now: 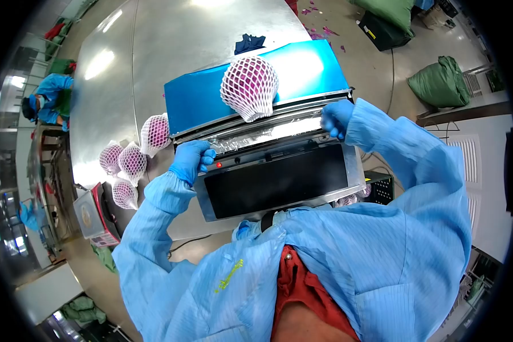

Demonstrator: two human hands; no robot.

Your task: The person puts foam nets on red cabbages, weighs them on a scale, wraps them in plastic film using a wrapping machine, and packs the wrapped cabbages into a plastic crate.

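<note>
A cling film wrapping machine with a blue top plate and a black front plate stands before me. Across its middle runs a strip of clear plastic film. My left hand, in a blue glove, is closed at the strip's left end, fingers curled over the film edge. At the opposite end my right hand, also gloved, has its fingers pinched together on the film. On the blue plate, between and beyond both hands, sits a purplish-pink round fruit in a white foam net.
Several more netted fruits lie on the metal table to the left. Dark blue cloth lies behind the machine. A black crate stands at the right. A person in blue is far left; green sacks are far right.
</note>
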